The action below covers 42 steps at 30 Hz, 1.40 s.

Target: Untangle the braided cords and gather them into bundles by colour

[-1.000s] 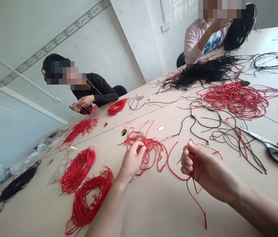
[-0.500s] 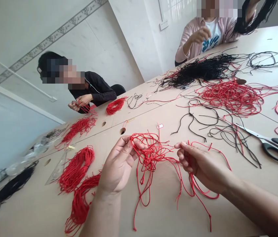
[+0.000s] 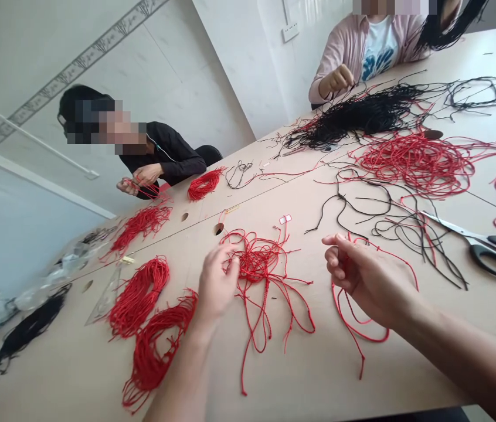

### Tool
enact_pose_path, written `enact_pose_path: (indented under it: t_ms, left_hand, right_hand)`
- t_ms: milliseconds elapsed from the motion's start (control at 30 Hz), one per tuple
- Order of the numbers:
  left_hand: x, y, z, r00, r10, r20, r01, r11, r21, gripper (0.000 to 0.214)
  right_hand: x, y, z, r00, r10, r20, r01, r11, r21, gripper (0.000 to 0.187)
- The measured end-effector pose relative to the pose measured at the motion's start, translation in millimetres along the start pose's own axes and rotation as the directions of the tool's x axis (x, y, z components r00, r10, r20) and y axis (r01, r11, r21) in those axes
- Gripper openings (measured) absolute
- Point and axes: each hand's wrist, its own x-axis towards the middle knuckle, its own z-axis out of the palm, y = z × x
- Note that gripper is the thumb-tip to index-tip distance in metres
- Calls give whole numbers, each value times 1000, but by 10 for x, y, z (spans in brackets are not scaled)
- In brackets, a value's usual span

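My left hand (image 3: 219,281) is at the left edge of a loose tangle of thin red cords (image 3: 259,264) on the table. Its fingers look parted from the thumb, with no cord visibly gripped; motion blurs them slightly. My right hand (image 3: 353,269) is closed, fingers curled and thumb on top, around a red cord (image 3: 406,264). That cord comes out above the hand, and its loop hangs below to a knotted end. Between my hands, several cord ends from the tangle spread over the tabletop.
Red cord bundles (image 3: 140,296) lie left of my left arm. Black-handled scissors (image 3: 489,249), loose black cords (image 3: 389,220) and a red cord heap (image 3: 415,164) are at the right. A black cord pile (image 3: 362,111) lies farther back. Two people sit across the table (image 3: 301,387).
My left hand has let go of the red cord it held and moved slightly left. The tangle now lies spread out, and my right hand's cord is separate from it.
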Motion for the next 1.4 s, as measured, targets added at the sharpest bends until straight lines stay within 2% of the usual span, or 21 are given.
enact_pose_path:
  t_ms: [67,133,267,400,500,633,700,767,867,967,1033,1100,1200,1267,1400]
  left_hand:
    - [-187,86,124,986,62,152,-70,997,45,21]
    - [-293,140,216,967,89,239,-110,991,77,28]
    - [-285,88,251,974,56,217,-90,984,151,33]
    - [-207,25,144,984,-30,175,4,989,149,14]
    - [-192,87,28,977,-121,173,114,992,49,6]
    - [-208,320,-139,960,-204,194,239,955,-174,20]
    - [-217,471,-196,951,-228,209,284,910,-302,23]
    - [-218,615,-216,936,-260,239,347,804,-483,25]
    - [-215,781,-181,911,-270,311,411,576,-706,30]
    - [-248,881,-108,912,-234,338,411,479,-776,27]
    - [-308,923,-53,913,-208,351,408,461,-788,22]
    - [-392,953,4,911,-180,370,410,477,-777,18]
    - [-516,979,88,911,-167,377,404,542,-737,13]
    - [-568,983,127,911,-183,371,406,566,-718,12]
    - [-581,973,140,903,-238,357,429,510,-745,15]
  right_hand:
    - [7,14,-3,1000,5,-7,-5,1000,-9,38]
    - [10,21,-10,1000,10,-10,-10,1000,-20,38]
    - [9,16,-26,1000,8,-2,-8,999,-42,36]
    - [5,9,-21,1000,19,-3,-19,998,-58,35]
    - [0,17,-6,999,44,-1,-44,996,-80,37]
    - [-11,38,-1,996,83,41,-77,987,-138,42]
    - [-21,46,-10,990,90,106,-69,979,-193,42]
    - [-36,49,-23,975,82,208,-22,961,-276,39]
    - [-65,40,-38,927,99,363,72,901,-428,39]
    - [-85,32,-38,881,181,437,99,833,-545,42]
    - [-86,40,-32,860,223,459,85,824,-560,45]
    - [-77,61,-28,853,225,471,52,861,-505,46]
    - [-56,93,-35,884,168,437,-4,936,-352,42]
    - [-48,99,-43,906,136,402,-13,956,-295,40]
    - [-50,81,-43,910,126,395,-9,958,-285,36]
